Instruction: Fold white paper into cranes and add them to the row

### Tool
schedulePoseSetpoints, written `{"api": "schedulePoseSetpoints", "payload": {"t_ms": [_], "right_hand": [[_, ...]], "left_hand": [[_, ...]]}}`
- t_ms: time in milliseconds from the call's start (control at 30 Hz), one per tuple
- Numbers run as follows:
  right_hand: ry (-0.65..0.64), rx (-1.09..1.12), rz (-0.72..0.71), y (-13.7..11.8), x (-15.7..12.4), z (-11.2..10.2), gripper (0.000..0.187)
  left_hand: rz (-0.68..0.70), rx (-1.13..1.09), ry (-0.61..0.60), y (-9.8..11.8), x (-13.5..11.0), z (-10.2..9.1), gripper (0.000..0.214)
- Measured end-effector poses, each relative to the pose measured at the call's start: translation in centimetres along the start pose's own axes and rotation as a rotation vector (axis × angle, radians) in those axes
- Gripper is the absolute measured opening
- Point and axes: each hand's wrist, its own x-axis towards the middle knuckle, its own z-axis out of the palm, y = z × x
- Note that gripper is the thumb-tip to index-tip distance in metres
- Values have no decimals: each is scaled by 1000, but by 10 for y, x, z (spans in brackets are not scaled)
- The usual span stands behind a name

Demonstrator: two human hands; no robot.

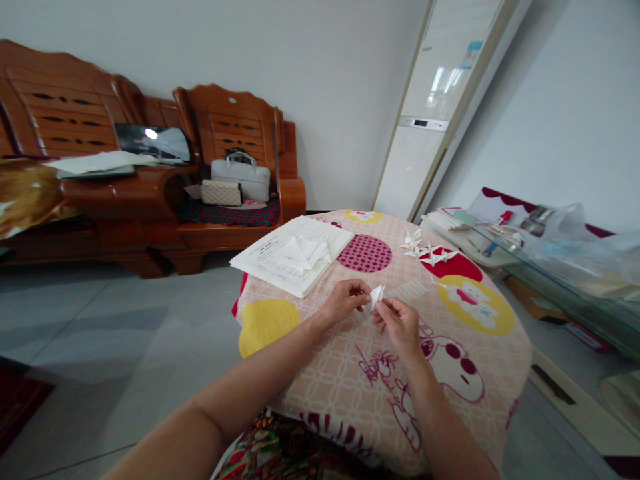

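Observation:
Between my two hands, just above the cloth-covered round table (325, 360), is a small piece of folded white paper (377, 295). My left hand (349, 298) pinches its left side with the fingertips. From the right, my right hand (400, 325) grips its lower edge between thumb and fingers. Several folded white paper cranes (429, 252) rest in a group at the table's far right. To the left lies a stack of printed paper sheets (270, 260), with loose folded white paper (301, 253) on top.
Close to the table's right side stands a glass-topped table (555, 287) bearing plastic bags, papers and a metal container. Wooden chairs (225, 127) line the back wall, one holding a grey handbag (243, 179). A tall white air conditioner (425, 100) stands behind the table.

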Motion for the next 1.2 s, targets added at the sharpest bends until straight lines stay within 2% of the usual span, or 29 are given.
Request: {"api": "schedulePoseSetpoints", "payload": {"t_ms": [133,267,533,1200], "right_hand": [[7,22,0,0,1,0,37],[-3,13,9,3,2,0,39],[-10,-9,-9,2,0,-2,34],[-8,-6,-10,3,2,-2,37]], "left_hand": [[-7,-42,-54,1,0,0,17],[-8,-40,-76,-1,1,0,18],[-8,-72,-76,-3,1,3,17],[-31,-36,-58,-3,-1,2,16]]}}
